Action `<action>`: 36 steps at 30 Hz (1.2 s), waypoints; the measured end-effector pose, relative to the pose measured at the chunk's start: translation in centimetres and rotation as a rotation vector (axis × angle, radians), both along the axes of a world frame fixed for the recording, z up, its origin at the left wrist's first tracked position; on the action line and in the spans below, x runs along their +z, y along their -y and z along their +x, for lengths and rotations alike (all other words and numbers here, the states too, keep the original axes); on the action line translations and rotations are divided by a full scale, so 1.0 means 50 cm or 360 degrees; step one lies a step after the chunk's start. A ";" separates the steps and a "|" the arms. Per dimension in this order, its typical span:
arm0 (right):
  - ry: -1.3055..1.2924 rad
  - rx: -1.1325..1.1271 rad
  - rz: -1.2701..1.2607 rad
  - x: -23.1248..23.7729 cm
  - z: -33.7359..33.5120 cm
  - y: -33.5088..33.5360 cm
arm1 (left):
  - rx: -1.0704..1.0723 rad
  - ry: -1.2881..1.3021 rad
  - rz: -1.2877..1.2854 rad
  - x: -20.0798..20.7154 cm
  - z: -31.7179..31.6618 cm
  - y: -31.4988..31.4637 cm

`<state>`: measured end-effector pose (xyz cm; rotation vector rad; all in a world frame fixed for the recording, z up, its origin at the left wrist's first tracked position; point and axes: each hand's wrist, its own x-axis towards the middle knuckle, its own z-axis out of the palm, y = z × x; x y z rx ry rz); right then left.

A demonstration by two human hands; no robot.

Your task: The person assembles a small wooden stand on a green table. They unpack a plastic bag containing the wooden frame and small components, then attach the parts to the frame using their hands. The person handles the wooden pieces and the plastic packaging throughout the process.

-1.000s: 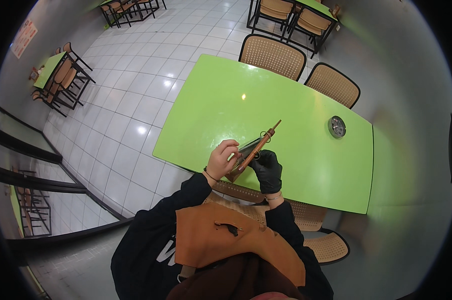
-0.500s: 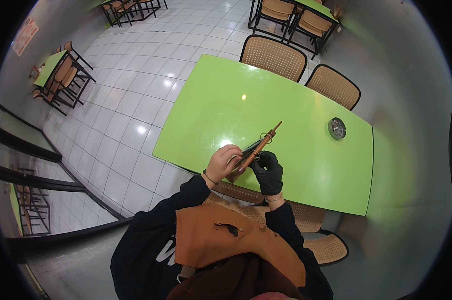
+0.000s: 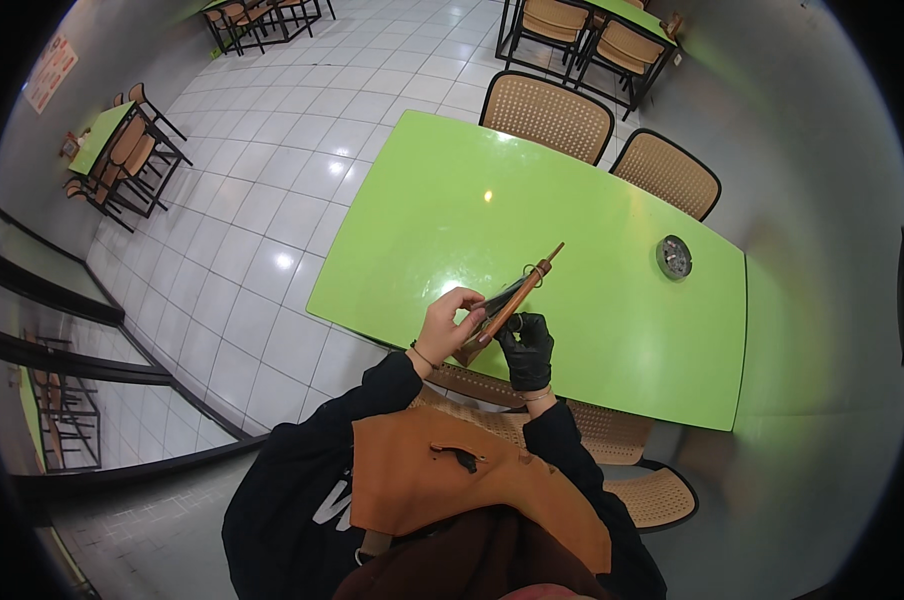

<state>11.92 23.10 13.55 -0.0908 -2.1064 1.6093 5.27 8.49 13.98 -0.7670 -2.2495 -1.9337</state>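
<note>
A long brown wooden thing, shaped like a toy rifle, tilts up over the near edge of the green table. Its thin tip points away to the right, and its wider butt end is close to me. My bare left hand is closed around its lower part, with a dark strip lying along the left side. A thin loop circles it near the tip. Just right of the wood, my black-gloved right hand is curled, fingertips pinched around what looks like a small ring; the fingers partly hide it.
A round dark ashtray stands on the right part of the table. Woven-back chairs line the far side, and more are tucked in at the near side. Other green tables with chairs stand farther off on the tiled floor.
My right hand has drawn slightly down and left, away from the wooden shaft. A loop that was around the shaft beside it no longer shows there. My left hand has shifted only a little.
</note>
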 end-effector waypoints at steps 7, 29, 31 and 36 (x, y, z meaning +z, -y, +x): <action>-0.0046 -0.0069 0.0132 0.011 -0.003 0.001 | 0.0114 0.0461 0.0374 -0.016 -0.002 -0.012; 0.0101 -0.0019 0.0085 0.040 -0.003 -0.010 | -0.0100 0.0342 0.0326 -0.001 0.001 0.007; 0.0103 0.0002 0.0076 0.046 -0.004 -0.009 | -0.0087 0.0324 0.0304 0.002 0.000 0.007; 0.0113 0.0040 0.0091 0.051 -0.006 -0.011 | -0.0080 0.0225 0.0230 0.007 -0.002 0.009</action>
